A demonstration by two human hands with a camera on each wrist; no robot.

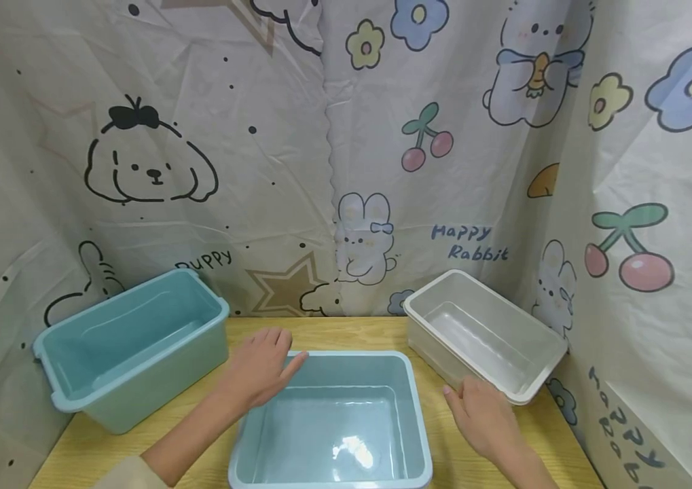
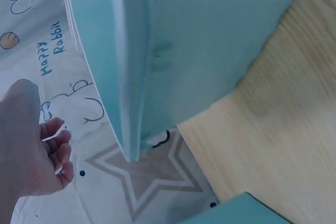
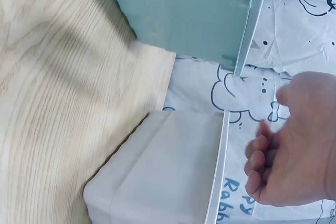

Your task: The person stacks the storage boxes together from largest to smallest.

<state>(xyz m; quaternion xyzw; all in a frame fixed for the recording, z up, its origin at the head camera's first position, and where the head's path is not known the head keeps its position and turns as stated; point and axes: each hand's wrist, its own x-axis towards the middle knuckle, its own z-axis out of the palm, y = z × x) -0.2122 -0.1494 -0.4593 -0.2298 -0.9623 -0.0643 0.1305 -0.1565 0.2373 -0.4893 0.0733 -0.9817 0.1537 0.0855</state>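
Note:
My left hand (image 1: pixel 262 367) hovers over the far left corner of the light blue bin (image 1: pixel 420 435) in the middle, its thumb reaching out over the rim. Nothing is in its grasp; the left wrist view shows that hand (image 2: pixel 37 145) with fingers loosely bent beside the bin (image 2: pixel 210 35). Near the front side of the white bin (image 1: pixel 443 356) is my right hand (image 1: pixel 486 415), overlapping its lower edge in the head view. It holds nothing either, and its fingers hang loosely curled in the right wrist view, next to the white bin (image 3: pixel 163 171).
A teal bin (image 1: pixel 156 380) stands at an angle on the left of the wooden table (image 1: pixel 321 331). Behind and at both sides hang printed curtains (image 1: pixel 278 156) with animals, flowers and cherries. The middle bin's inside shows only its shiny floor.

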